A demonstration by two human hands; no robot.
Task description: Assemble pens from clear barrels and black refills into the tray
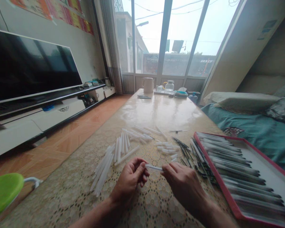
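L hand [130,177] & R hand [182,183] fingers pinch one white tube [154,167] betw them, above tabletop [161,110]; loose tubes [114,155] nearby.

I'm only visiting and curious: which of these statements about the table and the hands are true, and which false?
1. The left hand and right hand hold one thin white tube between them. True.
2. The red-rimmed tray lies on the person's left. False: it lies on the right.
3. Loose white tubes lie on the table beyond the hands. True.
4. The white jug stands right beside the hands. False: it stands at the table's far end, near the window.
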